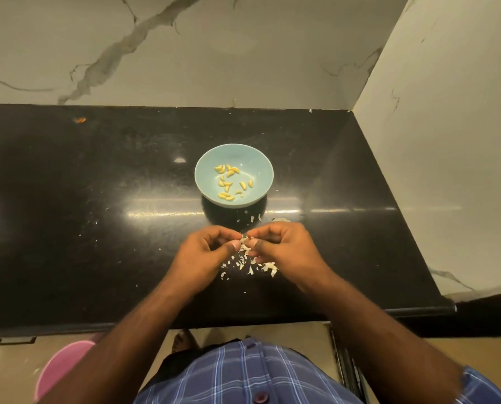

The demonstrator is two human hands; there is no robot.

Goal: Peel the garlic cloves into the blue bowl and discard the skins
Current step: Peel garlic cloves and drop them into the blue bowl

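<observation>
A: Where are the hands?

B: Both are over the black worktop [97, 176], just in front of the blue bowl [234, 154]. The left hand [205, 252] and the right hand [284, 249] meet fingertip to fingertip, fingers curled, pinching 1 small garlic clove [244, 242] between them. Its pale skin is partly loose.

A: And the peeled ones?

B: In the bowl. More than 10 yellowish peeled cloves [231, 182] lie scattered across its bottom; I cannot give an exact count.

A: The skins?

B: A litter of white skins [250, 265] lies on the worktop right under the hands, and a few more flakes sit between the hands and the bowl.

A: Anything else?

B: A veined marble wall [185, 53] runs behind and to the right of the worktop. Below its front edge, a pink round object [62, 365] shows on the left, and the person's blue checked shirt [243, 374] fills the bottom.
</observation>
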